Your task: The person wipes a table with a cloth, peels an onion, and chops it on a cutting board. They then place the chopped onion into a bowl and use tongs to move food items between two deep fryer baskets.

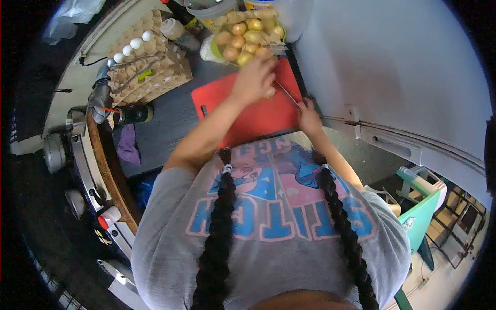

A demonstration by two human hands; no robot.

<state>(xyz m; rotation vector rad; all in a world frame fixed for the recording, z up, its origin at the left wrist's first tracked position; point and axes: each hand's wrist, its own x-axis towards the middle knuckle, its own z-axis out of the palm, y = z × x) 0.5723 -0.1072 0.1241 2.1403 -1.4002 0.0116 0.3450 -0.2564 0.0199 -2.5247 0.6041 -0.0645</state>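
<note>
My right hand (309,116) is closed around the handle of a knife (288,94). Its thin blade points up and left over the red cutting board (248,118). Just in front of the bowl, my left hand (254,78) hangs above the board's far part, fingers bent and apart, slightly blurred. I make out nothing held in it. Several yellow onions (253,36) are heaped in a green bowl (216,50) beyond the board, close to my left fingertips.
Stacked egg trays (150,85) with several white eggs stand at the left. Near them are a dark jar (135,114), a purple cloth (128,143) and a shaker bottle (173,29). Behind the onions is a clear plastic tub (212,10). A pale wall-like panel (392,67) rises at the right.
</note>
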